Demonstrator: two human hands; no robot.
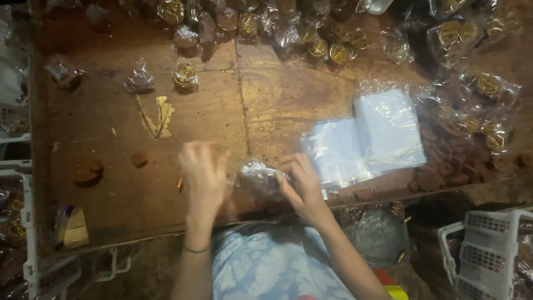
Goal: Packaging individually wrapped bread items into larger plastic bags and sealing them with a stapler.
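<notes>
2 hands (206, 176) (302, 186) around wrapped packet (260, 179)

Worn, matt wooden table (277, 100) — glossy clear plastic bags (383, 133), crinkly.

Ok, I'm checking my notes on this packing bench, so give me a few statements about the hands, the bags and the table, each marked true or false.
1. The right hand grips a small clear filled bag. True.
2. The left hand holds a pair of scissors. False: it is blurred, fingers spread, with nothing visible in it, just left of the bag.
3. A stack of empty clear bags lies on the wooden table beyond the right hand. True.
4. The wrapped packets with gold labels are piled along the near edge of the table. False: they lie along the far edge and at the right.
5. A white plastic basket stands at the lower right, off the table. True.
</notes>
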